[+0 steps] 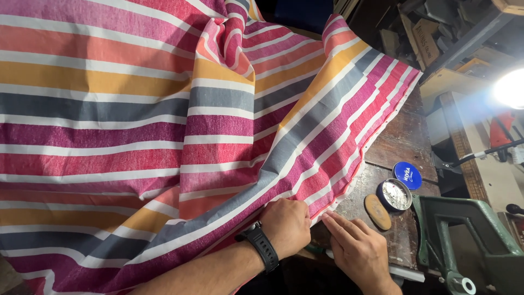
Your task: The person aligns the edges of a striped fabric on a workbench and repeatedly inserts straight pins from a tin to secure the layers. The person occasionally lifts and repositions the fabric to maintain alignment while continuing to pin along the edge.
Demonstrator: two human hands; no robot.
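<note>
Blue round tin lid (407, 175), open tin (394, 195), brown oval piece (377, 212), green machine (472, 240), bright lamp (511, 88)

A sewing workshop is showing here: a worn wooden workbench (401, 136), a green cast-metal machine (475, 240), cluttered shelves (436, 33) and a bright work lamp (510, 87).
</note>
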